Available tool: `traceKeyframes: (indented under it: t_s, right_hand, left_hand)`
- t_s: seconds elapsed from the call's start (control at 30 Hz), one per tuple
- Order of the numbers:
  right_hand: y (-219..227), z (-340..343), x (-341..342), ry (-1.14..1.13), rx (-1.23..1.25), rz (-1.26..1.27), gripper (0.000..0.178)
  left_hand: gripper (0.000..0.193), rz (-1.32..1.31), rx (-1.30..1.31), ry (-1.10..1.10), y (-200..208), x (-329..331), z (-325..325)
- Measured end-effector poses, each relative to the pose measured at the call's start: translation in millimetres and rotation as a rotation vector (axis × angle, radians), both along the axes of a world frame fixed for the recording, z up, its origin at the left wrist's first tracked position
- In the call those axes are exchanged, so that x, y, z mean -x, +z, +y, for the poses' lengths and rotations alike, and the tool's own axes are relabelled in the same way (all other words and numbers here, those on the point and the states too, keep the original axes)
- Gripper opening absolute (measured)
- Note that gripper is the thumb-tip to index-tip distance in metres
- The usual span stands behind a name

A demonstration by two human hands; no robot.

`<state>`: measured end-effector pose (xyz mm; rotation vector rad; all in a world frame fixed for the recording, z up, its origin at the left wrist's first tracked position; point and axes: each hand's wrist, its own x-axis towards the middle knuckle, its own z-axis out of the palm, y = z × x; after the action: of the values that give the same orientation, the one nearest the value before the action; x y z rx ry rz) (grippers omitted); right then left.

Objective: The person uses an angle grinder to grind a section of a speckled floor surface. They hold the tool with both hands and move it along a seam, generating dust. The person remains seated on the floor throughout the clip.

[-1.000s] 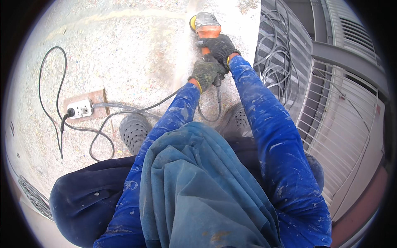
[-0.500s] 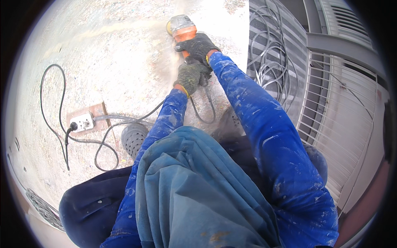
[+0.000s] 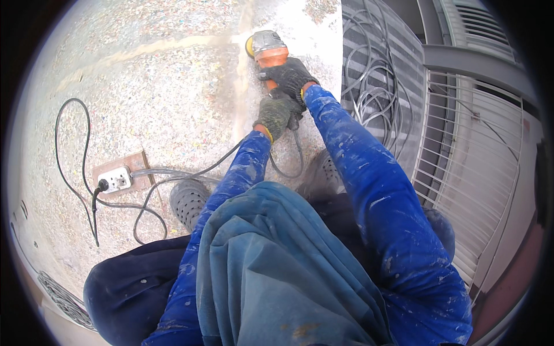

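An orange and grey angle grinder (image 3: pixel 271 53) with a yellowish disc (image 3: pixel 250 46) at its left side is held in both my gloved hands. My right hand (image 3: pixel 288 76), in a dark knit glove, closes round its body behind the head. Lower down, my left hand (image 3: pixel 276 114), in a greyer dusty glove, wraps the rear end, touching the right one. The disc is against or just over the speckled floor (image 3: pixel 173 98), beside tan filler strips (image 3: pixel 156 46) that meet near it. A cord (image 3: pixel 300 155) loops from the grinder's rear.
A white power strip (image 3: pixel 118 179) on a small board (image 3: pixel 138 158) has a black plug in it; its cord loops over the floor. Coiled grey cable (image 3: pixel 375 86) lies on a striped surface at right. A white wire rack (image 3: pixel 456 138) stands beyond. My perforated shoes (image 3: pixel 187 202) are below.
Both hands and the grinder have shifted right and slightly nearer to me. Less dust haze hangs around them, and the filler strips show more clearly.
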<state>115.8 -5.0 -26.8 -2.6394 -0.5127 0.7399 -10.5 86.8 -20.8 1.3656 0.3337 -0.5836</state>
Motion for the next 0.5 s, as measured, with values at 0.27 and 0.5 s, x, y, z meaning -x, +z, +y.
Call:
traceKeyframes:
  t_s: [0.27,0.5]
  right_hand:
    - [20,-55,8,0.088,0.142,-0.050,0.052]
    - [37,-73,19,0.124,0.273,-0.115,0.042]
  left_hand:
    - [0.017,0.039,0.204,0.032,1,0,-39]
    - [0.009,0.235,0.317,0.006,13,-8,-58]
